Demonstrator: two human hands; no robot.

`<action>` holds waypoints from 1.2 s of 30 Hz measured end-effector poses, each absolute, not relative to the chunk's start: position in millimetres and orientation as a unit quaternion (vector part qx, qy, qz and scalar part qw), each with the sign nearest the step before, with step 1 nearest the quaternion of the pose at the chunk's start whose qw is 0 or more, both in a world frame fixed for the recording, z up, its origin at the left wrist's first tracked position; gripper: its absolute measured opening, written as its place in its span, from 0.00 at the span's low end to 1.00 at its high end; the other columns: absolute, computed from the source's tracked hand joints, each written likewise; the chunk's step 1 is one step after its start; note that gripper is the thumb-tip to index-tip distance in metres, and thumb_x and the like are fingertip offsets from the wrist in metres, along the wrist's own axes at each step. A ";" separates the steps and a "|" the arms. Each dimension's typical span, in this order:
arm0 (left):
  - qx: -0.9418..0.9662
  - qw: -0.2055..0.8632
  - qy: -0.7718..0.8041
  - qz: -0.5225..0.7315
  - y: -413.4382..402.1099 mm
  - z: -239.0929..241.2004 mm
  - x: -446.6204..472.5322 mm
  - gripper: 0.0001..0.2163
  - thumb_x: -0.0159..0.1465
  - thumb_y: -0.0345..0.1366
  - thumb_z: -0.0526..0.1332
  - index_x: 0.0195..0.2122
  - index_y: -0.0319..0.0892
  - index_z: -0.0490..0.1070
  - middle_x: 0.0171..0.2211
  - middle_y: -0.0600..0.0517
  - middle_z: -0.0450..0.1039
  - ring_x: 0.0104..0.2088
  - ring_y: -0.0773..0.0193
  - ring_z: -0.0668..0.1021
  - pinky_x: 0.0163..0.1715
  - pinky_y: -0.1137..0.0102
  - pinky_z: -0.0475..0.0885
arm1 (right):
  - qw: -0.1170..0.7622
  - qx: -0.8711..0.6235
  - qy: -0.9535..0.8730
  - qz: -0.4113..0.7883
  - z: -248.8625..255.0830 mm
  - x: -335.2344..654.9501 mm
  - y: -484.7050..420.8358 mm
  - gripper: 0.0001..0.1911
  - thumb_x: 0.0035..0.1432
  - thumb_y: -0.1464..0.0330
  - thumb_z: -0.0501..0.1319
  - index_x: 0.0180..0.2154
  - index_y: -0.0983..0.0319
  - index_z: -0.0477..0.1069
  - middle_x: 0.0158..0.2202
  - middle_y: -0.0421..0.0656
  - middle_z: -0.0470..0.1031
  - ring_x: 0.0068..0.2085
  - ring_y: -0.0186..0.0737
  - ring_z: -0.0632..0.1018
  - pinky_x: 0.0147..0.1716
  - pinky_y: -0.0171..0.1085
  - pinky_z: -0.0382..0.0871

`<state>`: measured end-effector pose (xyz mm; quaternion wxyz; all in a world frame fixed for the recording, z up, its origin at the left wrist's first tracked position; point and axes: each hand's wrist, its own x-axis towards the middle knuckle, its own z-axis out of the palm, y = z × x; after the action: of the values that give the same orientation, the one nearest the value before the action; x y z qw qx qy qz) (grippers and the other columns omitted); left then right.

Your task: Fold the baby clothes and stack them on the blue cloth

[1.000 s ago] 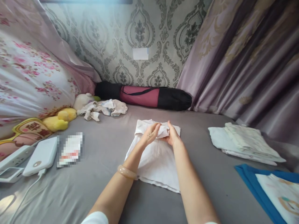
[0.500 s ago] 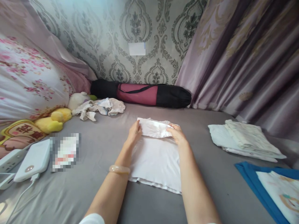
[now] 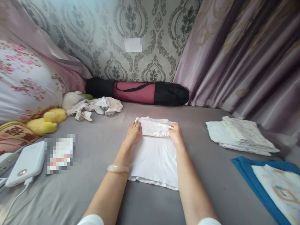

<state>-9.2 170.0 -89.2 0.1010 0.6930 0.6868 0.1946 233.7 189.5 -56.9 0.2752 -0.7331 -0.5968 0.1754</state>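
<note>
A small white shirt (image 3: 153, 159) lies on the grey bedsheet in front of me, its neckline away from me and its hem towards me. Its sleeves lie folded across the upper part as a white band. My left hand (image 3: 134, 132) rests on the left end of that band, palm down, with the fingers stretched out. At the right end, my right hand (image 3: 175, 132) has its thumb and fingers closed on the edge of the folded sleeve. The fingertips under the cloth are partly hidden.
Folded light clothes (image 3: 243, 136) and a blue cloth (image 3: 246, 165) under a printed white garment lie to the right. Crumpled clothes (image 3: 98, 107), a yellow plush toy (image 3: 44, 123) and a white power bank (image 3: 28, 164) are left. A long black-and-red bag (image 3: 136, 93) lies along the wall.
The sleeve band, held up between both hands before, now lies flat on the shirt. My left hand has flattened and spread its fingers. The view has shifted slightly.
</note>
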 end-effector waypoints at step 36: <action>0.712 0.134 0.653 0.219 160.6 -81.4 -8.6 0.25 0.64 0.26 0.47 0.64 0.34 0.57 0.66 0.38 0.56 0.67 0.54 0.57 0.65 0.54 0.52 | 0.078 -0.563 -0.819 0.086 -64.0 141.3 159.9 0.34 0.68 0.61 0.40 0.67 0.75 0.46 0.70 0.52 0.43 0.70 0.46 0.46 0.66 0.46 0.35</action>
<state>-8.6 160.6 -81.4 0.1344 0.7125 0.6528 0.2194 141.3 159.9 -64.0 0.0777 -0.5626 -0.8185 0.0864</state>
